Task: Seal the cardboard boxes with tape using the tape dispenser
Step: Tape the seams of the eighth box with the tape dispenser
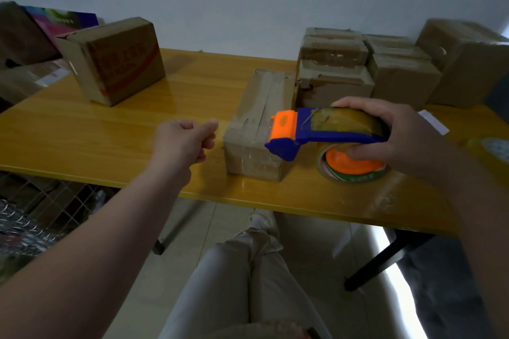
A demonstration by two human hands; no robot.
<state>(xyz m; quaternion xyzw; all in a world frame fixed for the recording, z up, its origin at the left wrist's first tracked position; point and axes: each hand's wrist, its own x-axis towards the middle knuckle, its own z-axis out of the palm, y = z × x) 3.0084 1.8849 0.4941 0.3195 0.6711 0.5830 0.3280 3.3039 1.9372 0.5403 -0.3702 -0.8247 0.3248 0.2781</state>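
Your right hand point(407, 140): grips blue-and-orange plastic tape dispenser point(330, 132), nose over small brown cardboard box point(256, 129) on yellow wooden table point(110, 129). Your left hand point(184, 140): curled, empty, beside box.

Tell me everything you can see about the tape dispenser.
The tape dispenser is blue plastic with an orange end and an orange hub carrying a roll of brownish tape. The right hand grips it, fingers over the top, thumb on the hub. It sits roughly level above the table, orange end pointing left at the small box.
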